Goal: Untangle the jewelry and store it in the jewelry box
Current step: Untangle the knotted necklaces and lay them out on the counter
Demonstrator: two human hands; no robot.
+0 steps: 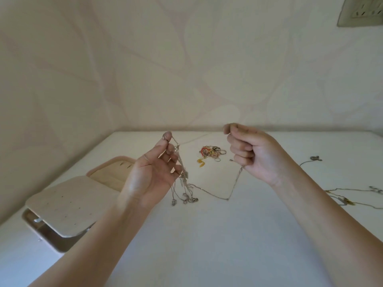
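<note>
A pale jewelry box (68, 206) is set at the left of the white table (207, 245). A tangle of silver chains (184, 196) is pinched by the left hand (151, 175) and trails onto the table. A jewelry pile (211, 153) is seen beyond. One strand (235, 185) is gripped in the curled right hand (250, 154). More chains (342, 200) are laid far right.

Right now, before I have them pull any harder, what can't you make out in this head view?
Head view only:
- Chain tangle under the left hand: too fine and blurred to count chains or find knots.
- Thin chain in the right hand: curled fingers hide the grip.
- Jewelry box: its upper tray and the left forearm cover its compartments.
- Necklaces at right: cut off by the frame edge.
</note>
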